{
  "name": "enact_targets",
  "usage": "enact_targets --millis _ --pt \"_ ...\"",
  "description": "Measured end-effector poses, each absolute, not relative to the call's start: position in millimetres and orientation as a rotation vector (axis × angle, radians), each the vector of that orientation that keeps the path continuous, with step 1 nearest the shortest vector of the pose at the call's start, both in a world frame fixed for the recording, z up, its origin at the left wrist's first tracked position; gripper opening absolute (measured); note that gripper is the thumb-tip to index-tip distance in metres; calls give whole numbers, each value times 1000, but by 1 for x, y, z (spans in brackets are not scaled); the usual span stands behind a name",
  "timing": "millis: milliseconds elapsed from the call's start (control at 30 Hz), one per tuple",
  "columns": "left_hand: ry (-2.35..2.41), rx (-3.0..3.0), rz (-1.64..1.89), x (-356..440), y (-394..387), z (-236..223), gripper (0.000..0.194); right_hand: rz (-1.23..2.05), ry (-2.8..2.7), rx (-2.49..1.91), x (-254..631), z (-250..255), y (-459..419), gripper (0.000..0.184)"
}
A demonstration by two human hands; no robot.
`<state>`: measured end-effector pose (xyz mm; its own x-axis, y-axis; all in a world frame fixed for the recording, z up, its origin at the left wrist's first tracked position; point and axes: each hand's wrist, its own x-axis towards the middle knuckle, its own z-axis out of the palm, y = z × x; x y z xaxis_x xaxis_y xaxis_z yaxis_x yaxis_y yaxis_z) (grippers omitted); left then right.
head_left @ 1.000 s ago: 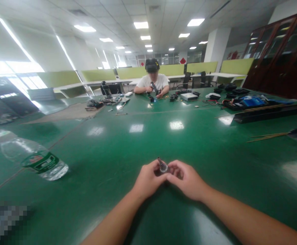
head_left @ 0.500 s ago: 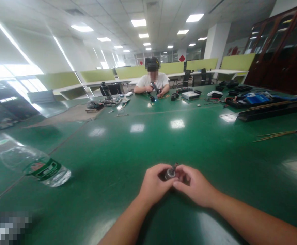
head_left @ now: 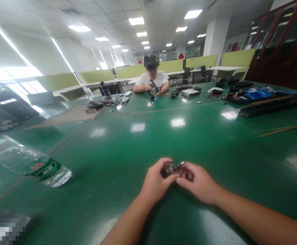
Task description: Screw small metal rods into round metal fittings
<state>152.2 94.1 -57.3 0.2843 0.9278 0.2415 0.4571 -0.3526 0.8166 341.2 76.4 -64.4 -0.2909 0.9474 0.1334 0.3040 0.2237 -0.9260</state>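
Observation:
A small grey metal cylinder with a thin shaft [head_left: 172,169], rather like a drill chuck, is held just above the green table [head_left: 107,149]. My left hand [head_left: 155,180] wraps round its body, thumb in front and fingers behind. My right hand [head_left: 201,182] is closed, with curled fingertips at the shaft side of the part. The shaft tilts up to the right, its tip by my right index finger. Both thumbs nearly meet below the part. The cylinder's far side is hidden by my left fingers.
A clear water bottle [head_left: 46,169] lies at left. A blurred object [head_left: 5,226] sits in the near left corner. Across the table a person [head_left: 152,80] handles a dark tool. Thin rods [head_left: 278,130], a long black tray [head_left: 273,106] and blue items [head_left: 259,93] lie at right.
The metal part has tipped, its shaft swinging from nearly upright to leaning right. Both hands have shifted slightly, still around it. The view has moved a little.

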Motion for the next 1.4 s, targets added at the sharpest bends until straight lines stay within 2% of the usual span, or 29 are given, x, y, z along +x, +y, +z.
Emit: enact_targets --millis 100,233,367,833,1067,1400 --pt "1263 1963 1021 152 92 -55 25 1090 -1713 -1181 341 -65 77 17" --pt "1234 2031 1084 149 91 -54 23 1135 -1616 -1190 341 -71 78 35" --pt "1220 2060 1102 150 90 -57 24 1162 -1570 -1160 341 -76 80 39" --pt "1220 2142 1049 152 90 -55 22 1080 -1632 -1142 341 -74 82 25" --pt "1098 2161 1065 154 88 -53 21 1125 -1589 -1107 340 -76 84 27" --pt "1217 2142 1096 152 88 -56 21 1073 -1662 -1159 342 -71 83 16"
